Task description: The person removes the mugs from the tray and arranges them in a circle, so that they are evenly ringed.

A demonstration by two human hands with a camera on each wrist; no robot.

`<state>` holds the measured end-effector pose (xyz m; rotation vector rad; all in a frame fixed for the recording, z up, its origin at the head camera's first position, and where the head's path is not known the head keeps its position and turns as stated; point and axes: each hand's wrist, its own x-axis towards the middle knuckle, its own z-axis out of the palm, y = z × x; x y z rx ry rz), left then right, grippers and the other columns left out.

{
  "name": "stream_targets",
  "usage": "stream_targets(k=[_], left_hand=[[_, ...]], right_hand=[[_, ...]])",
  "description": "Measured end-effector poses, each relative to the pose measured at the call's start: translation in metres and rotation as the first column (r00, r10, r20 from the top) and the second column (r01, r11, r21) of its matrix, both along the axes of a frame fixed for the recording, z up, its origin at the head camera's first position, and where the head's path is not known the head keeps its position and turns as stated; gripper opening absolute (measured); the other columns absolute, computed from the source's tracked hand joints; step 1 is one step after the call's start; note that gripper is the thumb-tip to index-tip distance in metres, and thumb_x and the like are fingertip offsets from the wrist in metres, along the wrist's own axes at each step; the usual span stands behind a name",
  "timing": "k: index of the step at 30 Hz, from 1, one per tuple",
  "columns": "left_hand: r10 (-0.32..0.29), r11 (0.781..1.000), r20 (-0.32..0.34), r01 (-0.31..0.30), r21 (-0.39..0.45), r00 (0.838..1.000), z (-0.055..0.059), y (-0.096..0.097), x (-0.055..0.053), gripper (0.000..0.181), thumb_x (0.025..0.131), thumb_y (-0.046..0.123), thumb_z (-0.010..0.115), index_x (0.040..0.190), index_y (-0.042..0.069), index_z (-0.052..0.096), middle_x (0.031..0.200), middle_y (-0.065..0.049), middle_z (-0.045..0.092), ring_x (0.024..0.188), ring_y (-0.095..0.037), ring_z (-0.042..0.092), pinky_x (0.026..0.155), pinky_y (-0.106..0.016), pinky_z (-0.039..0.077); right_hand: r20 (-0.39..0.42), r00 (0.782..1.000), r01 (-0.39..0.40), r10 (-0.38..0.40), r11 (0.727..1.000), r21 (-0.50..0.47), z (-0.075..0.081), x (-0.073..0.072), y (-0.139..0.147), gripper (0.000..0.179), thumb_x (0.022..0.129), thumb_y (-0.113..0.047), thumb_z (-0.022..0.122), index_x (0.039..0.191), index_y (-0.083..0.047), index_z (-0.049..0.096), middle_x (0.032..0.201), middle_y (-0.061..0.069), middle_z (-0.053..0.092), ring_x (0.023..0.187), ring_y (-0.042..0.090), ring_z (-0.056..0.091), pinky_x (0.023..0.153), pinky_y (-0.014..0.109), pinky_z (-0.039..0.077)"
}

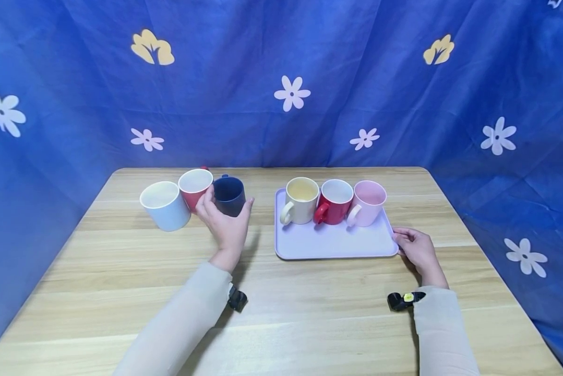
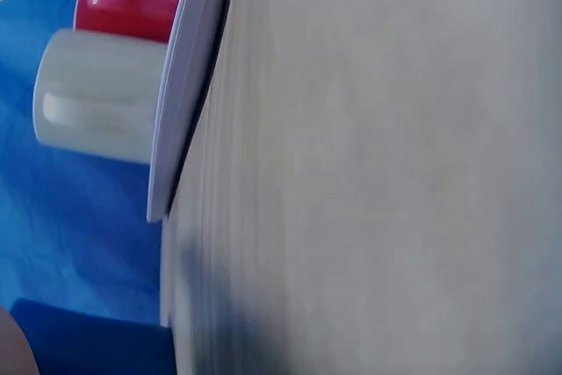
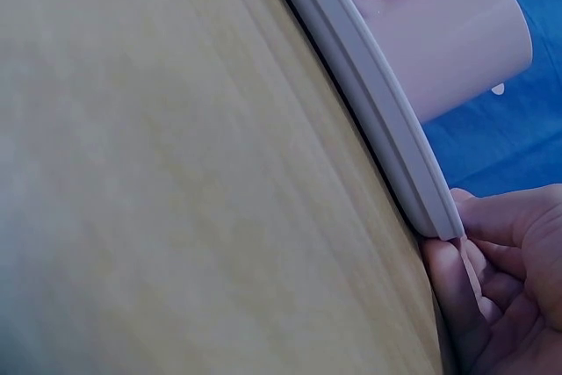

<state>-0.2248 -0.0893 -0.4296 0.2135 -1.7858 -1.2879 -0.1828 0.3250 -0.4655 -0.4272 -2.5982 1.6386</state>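
Observation:
My left hand (image 1: 227,223) grips a dark blue mug (image 1: 229,192) from the near side, thumb at its right and fingers at its left. In the left wrist view part of this dark blue mug (image 2: 97,340) shows at the lower left. Beside it stand a red mug (image 1: 192,197) with a white inside and a light blue mug (image 1: 168,213). My right hand (image 1: 419,253) pinches the right edge of a lavender tray (image 1: 333,245), with the thumb above and a finger under the rim (image 3: 430,204). On the tray a cream mug (image 1: 304,201), a red mug (image 1: 335,209) and a pink mug (image 1: 369,209) stand in a row.
Everything stands on a wood-grain table (image 1: 309,318) with rounded far corners. Behind and at both sides hangs a blue curtain (image 1: 225,104) with white and yellow flower prints. A strip of bare wood separates the tray from the dark blue mug.

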Motion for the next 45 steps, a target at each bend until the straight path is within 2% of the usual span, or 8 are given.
stream_targets(k=[6,10,21,27,30,34,39,45], left_hand=[[-0.127,0.989,-0.109,0.118,-0.085,0.986,-0.001,0.009,0.005,0.077,0.068,0.023,0.086,0.130,-0.001,0.049,0.124,-0.017,0.043,0.115,-0.025,0.042,0.100,-0.037,0.032],[-0.208,0.971,-0.116,0.191,-0.143,0.971,-0.002,0.013,0.005,0.067,0.070,0.022,0.084,0.124,-0.003,0.054,0.119,-0.019,0.048,0.110,-0.029,0.045,0.097,-0.038,0.033],[-0.397,0.901,0.082,0.406,-0.157,0.914,-0.002,0.019,0.003,0.054,0.073,0.019,0.083,0.117,-0.002,0.060,0.118,-0.017,0.054,0.106,-0.029,0.049,0.091,-0.046,0.040],[-0.456,0.854,0.243,0.498,-0.152,0.856,0.001,0.022,0.000,0.050,0.075,0.022,0.082,0.115,0.000,0.063,0.116,-0.014,0.059,0.107,-0.028,0.051,0.092,-0.041,0.038],[-0.486,0.826,0.328,0.548,-0.132,0.810,0.003,0.022,-0.004,0.049,0.076,0.024,0.082,0.115,0.001,0.064,0.117,-0.013,0.060,0.108,-0.028,0.053,0.093,-0.041,0.039],[-0.531,0.782,0.434,0.618,-0.081,0.728,0.007,0.021,-0.010,0.049,0.078,0.026,0.080,0.116,0.000,0.064,0.117,-0.014,0.062,0.109,-0.029,0.055,0.094,-0.043,0.043],[-0.584,0.701,0.557,0.713,-0.021,0.590,0.012,0.020,-0.018,0.043,0.081,0.023,0.077,0.114,-0.002,0.064,0.115,-0.018,0.063,0.109,-0.032,0.058,0.092,-0.041,0.046],[-0.635,0.585,0.649,0.810,0.049,0.419,0.019,0.021,-0.027,0.036,0.084,0.022,0.073,0.108,-0.004,0.065,0.100,-0.015,0.067,0.096,-0.026,0.061,0.082,-0.033,0.050]], right_hand=[[0.007,1.000,0.003,-0.003,1.000,0.003,0.001,0.000,0.000,0.035,0.097,-0.014,0.056,0.126,0.007,0.056,0.106,0.015,0.063,0.074,0.002,0.058,0.063,0.020,0.052],[0.015,1.000,0.006,-0.006,1.000,0.001,0.002,0.000,0.000,0.035,0.097,-0.014,0.055,0.126,0.007,0.056,0.107,0.016,0.063,0.075,0.002,0.058,0.063,0.020,0.052],[0.016,1.000,0.005,-0.005,1.000,0.004,0.002,-0.001,0.000,0.035,0.096,-0.013,0.056,0.126,0.006,0.056,0.106,0.016,0.063,0.073,0.003,0.058,0.063,0.019,0.052],[0.018,1.000,0.015,-0.015,1.000,0.006,0.001,-0.001,0.000,0.033,0.096,-0.013,0.057,0.124,0.005,0.058,0.105,0.016,0.063,0.073,0.003,0.058,0.062,0.019,0.052],[0.017,1.000,0.016,-0.016,1.000,0.008,0.001,-0.002,-0.001,0.033,0.096,-0.013,0.057,0.124,0.005,0.059,0.104,0.015,0.063,0.072,0.003,0.058,0.062,0.019,0.052],[0.005,1.000,0.007,-0.007,1.000,-0.006,0.001,-0.002,-0.001,0.033,0.096,-0.012,0.056,0.123,0.007,0.058,0.104,0.015,0.064,0.072,0.003,0.059,0.062,0.019,0.052],[0.002,1.000,0.001,-0.001,1.000,-0.024,0.001,-0.001,0.000,0.033,0.096,-0.011,0.056,0.124,0.007,0.058,0.102,0.014,0.064,0.072,0.002,0.059,0.062,0.020,0.052],[0.009,1.000,0.008,-0.008,1.000,-0.017,0.000,-0.001,0.000,0.034,0.096,-0.012,0.056,0.124,0.007,0.057,0.102,0.014,0.063,0.073,0.003,0.059,0.063,0.020,0.052]])
